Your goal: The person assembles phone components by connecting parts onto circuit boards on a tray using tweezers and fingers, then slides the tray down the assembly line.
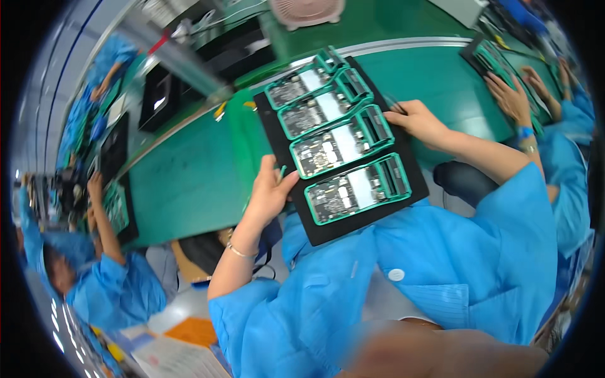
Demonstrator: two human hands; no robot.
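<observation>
A black tray (352, 229) slants across the table's front edge and hangs partly over my lap. On it sit several green frames, each holding a dark circuit board with a silvery plate; the nearest frame (358, 190) lies apart from the others. My left hand (270, 189) is closed at the tray's left edge, thumb against it. A small greenish thing, too blurred to name, shows between its fingers. At the tray's right edge, my right hand (416, 123) is closed, fingertips on the rim. Beside those fingertips shows a thin dark thing I cannot make out.
Green matting covers the table (183, 183). A metal post (183, 57) rises left of the tray, and a pink fan (307, 11) stands at the back. Co-workers in blue sit on both sides; one person's hand (509, 97) touches another dark tray at right.
</observation>
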